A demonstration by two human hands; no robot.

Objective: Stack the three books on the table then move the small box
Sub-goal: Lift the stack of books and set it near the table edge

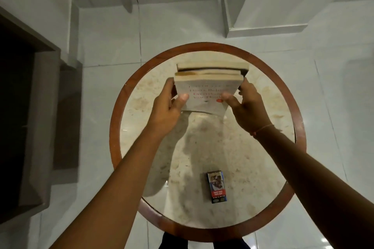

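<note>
Books held over round desk, small box near you.

Your left hand (169, 105) grips the left edge of the white book (202, 95), thumb pressed on its cover and fingers (171, 87) wrapped under that side. That white book, printed with red lettering too blurred to read, tops a stack of books (212, 68) tilted toward you above the far half of the desk (263, 147). Your right hand (245, 105) clamps the opposite edge, thumb on the cover; a thin cord sits on that wrist. Whether the stack touches the desk cannot be told. The small box (217, 189) lies flat on the near part, well apart from both hands.
</note>
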